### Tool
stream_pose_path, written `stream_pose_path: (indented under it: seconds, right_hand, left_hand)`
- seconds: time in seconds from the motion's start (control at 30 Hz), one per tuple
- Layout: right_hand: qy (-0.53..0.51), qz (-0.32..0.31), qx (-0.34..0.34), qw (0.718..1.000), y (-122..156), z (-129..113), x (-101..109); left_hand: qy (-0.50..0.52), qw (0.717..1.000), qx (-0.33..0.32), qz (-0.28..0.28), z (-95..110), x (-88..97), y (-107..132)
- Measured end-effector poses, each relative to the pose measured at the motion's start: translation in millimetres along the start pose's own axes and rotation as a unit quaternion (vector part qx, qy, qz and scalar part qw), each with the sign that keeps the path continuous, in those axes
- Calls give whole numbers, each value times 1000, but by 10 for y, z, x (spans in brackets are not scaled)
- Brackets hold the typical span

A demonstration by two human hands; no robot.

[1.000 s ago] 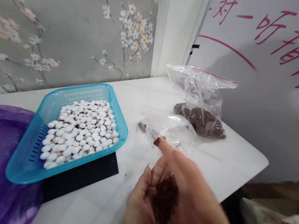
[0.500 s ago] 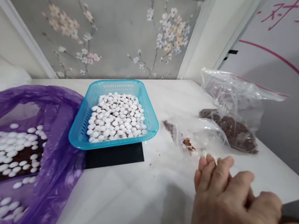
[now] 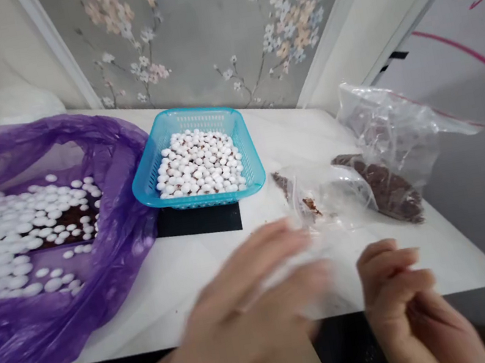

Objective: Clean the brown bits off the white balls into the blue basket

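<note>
My left hand [image 3: 262, 296] is raised over the front of the table, smeared by motion, with its fingers stretched out and nothing visible in it. To its right, my right hand [image 3: 401, 297] is up near the table edge, its fingers loosely bent around a hollow palm, holding nothing that I can see. The two hands are apart. Just beyond them lies a clear plastic bag [image 3: 341, 190] with a little brown crumbly material inside. Behind that, a zip bag [image 3: 392, 187] filled with dark brown material leans toward the wall.
A blue basket [image 3: 143, 182] of white pebble-like balls over brown material stands on a black flat pad [image 3: 197, 220]. At the left, an open purple plastic bag [image 3: 126, 238] holds more white balls and brown material. A marked whiteboard [image 3: 481, 104] borders the table [image 3: 465, 262] on the right.
My hands, pressed together half a second ago, have come apart. The left has swung leftward, and the view has shifted so the basket sits further right and higher.
</note>
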State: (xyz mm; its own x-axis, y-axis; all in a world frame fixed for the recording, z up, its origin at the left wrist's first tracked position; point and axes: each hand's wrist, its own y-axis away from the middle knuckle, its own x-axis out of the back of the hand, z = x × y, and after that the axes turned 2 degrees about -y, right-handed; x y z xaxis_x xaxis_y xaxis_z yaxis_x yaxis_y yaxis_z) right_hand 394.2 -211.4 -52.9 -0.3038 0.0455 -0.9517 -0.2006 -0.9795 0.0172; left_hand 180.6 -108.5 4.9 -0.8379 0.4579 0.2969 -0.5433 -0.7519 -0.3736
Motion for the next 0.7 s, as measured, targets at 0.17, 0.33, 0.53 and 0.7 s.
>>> stream_pose_path:
  seconds: [0.17, 0.33, 0.53, 0.7]
  right_hand:
    - [-725, 24, -53, 686, -34, -1, -301]
    - [-431, 143, 231, 861, 31, 137, -321]
    - [-20, 75, 104, 992, 298, 93, -259]
    - [72, 72, 164, 981, 442, 42, -372]
  left_hand:
    - [-309, 948, 74, 2, -604, 528, 891]
    - [-408, 907, 94, 42, -675, 255, 968]
    - [-366, 926, 64, -71, -443, -651, 276]
    - [-334, 937, -2, -105, -305, -1326, -117]
